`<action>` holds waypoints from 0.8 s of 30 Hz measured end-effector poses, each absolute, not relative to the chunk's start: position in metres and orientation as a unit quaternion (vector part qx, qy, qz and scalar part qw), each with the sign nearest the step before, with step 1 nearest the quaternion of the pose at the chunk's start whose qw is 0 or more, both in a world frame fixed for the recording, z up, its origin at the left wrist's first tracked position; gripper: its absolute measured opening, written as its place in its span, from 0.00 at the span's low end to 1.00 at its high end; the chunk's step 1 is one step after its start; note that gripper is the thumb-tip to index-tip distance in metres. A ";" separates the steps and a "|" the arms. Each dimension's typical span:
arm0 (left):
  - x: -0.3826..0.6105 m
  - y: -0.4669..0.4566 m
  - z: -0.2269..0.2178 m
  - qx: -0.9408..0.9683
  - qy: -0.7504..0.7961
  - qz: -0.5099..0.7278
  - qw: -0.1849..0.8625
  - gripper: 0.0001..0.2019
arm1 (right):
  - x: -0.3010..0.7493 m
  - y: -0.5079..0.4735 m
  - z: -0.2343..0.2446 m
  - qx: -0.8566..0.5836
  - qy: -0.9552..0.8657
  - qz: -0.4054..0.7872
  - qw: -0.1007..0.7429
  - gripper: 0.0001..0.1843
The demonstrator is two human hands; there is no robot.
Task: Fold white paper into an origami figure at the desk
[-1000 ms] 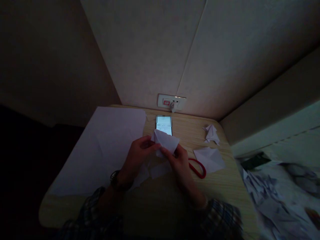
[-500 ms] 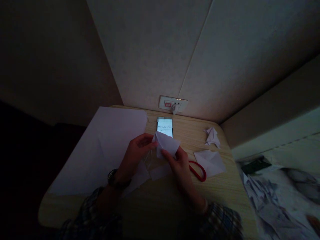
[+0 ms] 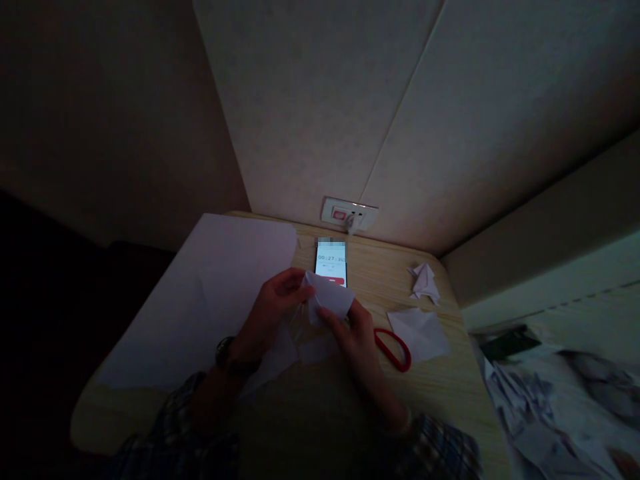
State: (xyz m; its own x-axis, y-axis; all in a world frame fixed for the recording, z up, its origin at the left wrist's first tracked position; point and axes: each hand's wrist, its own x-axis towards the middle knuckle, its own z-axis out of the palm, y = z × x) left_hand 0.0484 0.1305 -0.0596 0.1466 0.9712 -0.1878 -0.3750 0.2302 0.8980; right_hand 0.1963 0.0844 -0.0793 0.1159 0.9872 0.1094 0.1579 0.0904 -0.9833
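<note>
A small folded sheet of white paper [image 3: 331, 298] is held up between both hands above the table. My left hand [image 3: 275, 303] pinches its left edge near the top corner. From the right, my right hand [image 3: 356, 330] grips it with the thumb on the near face; the other fingers are partly hidden behind the paper. Just beyond it lies a lit phone [image 3: 331, 260] showing a running timer, its lower end covered by the paper. A red looped handle [image 3: 393, 350], apparently of scissors, lies beside my right hand, and the rest is hidden.
Large white sheets [image 3: 200, 293] cover the left of the wooden table [image 3: 370, 260]. At right lie a creased paper square [image 3: 419, 333] and a folded paper figure [image 3: 424, 283]. A wall socket [image 3: 350, 214] holds a plug. Crumpled papers [image 3: 535, 400] lie beyond the table's right edge.
The held paper has tilted slightly and its right corner has come in a little. Both hands keep their hold. The whole view has shifted slightly.
</note>
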 end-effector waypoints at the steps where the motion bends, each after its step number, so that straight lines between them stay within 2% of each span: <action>1: 0.048 0.131 -0.059 0.359 0.421 0.508 0.660 0.11 | 0.196 0.084 -0.079 -0.541 -0.534 0.401 0.511 0.12; 9: 0.046 0.131 -0.059 0.378 0.445 0.518 0.625 0.10 | 0.197 0.083 -0.074 -0.543 -0.547 0.400 0.496 0.12; 19: 0.041 0.134 -0.060 0.344 0.418 0.501 0.675 0.11 | 0.199 0.084 -0.083 -0.535 -0.480 0.501 0.482 0.14; 24: 0.040 0.135 -0.060 0.337 0.434 0.507 0.664 0.09 | 0.199 0.086 -0.083 -0.543 -0.487 0.480 0.488 0.13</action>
State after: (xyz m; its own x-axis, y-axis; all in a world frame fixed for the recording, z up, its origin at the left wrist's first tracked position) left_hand 0.0403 0.1346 -0.0598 0.1083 0.9659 -0.2353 -0.3812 0.2590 0.8875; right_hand 0.1995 0.0859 -0.0831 0.0650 0.9968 -0.0459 0.0611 -0.0499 -0.9969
